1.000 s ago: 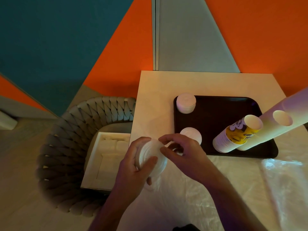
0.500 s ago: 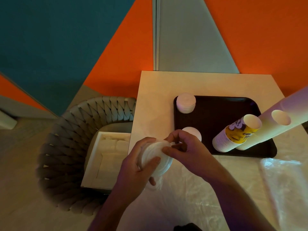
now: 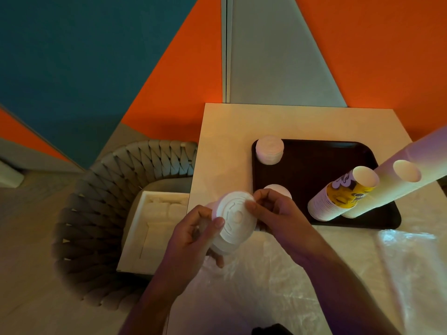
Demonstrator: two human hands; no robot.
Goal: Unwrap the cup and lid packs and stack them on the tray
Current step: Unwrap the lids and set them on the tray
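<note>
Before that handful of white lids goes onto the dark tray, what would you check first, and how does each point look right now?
1. Left hand grips the stack of white plastic lids: ok.
2. Right hand pinches the stack's rim: ok.
3. Wrap fully off the stack: cannot tell.
4. Bare space on the dark tray: ok.
5. Lid piles already on the tray upright: ok.
</note>
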